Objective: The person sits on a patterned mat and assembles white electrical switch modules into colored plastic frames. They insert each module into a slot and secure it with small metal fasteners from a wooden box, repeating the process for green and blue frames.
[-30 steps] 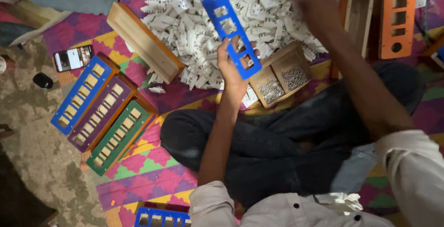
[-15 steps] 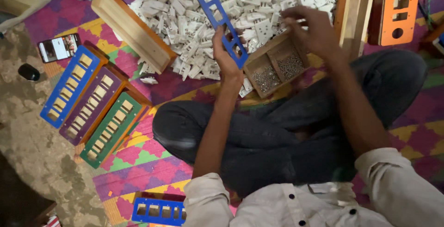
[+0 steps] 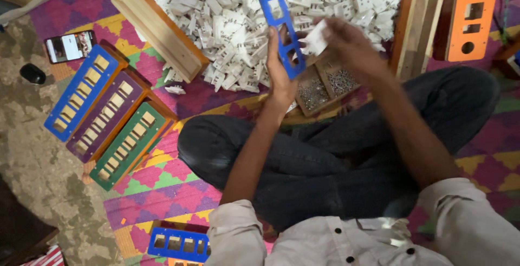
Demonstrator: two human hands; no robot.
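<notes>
Blue plate (image 3: 277, 19) with square holes stands gripped in the left hand (image 3: 281, 73), above the screw box (image 3: 324, 84). Right hand (image 3: 346, 41) pinches a white socket piece (image 3: 316, 39) beside it, before the white pile (image 3: 233, 27).

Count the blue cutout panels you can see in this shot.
3: one blue panel held upright in the left hand; one on the box at far left; one at the bottom edge. Others may lie outside the frame.
</notes>
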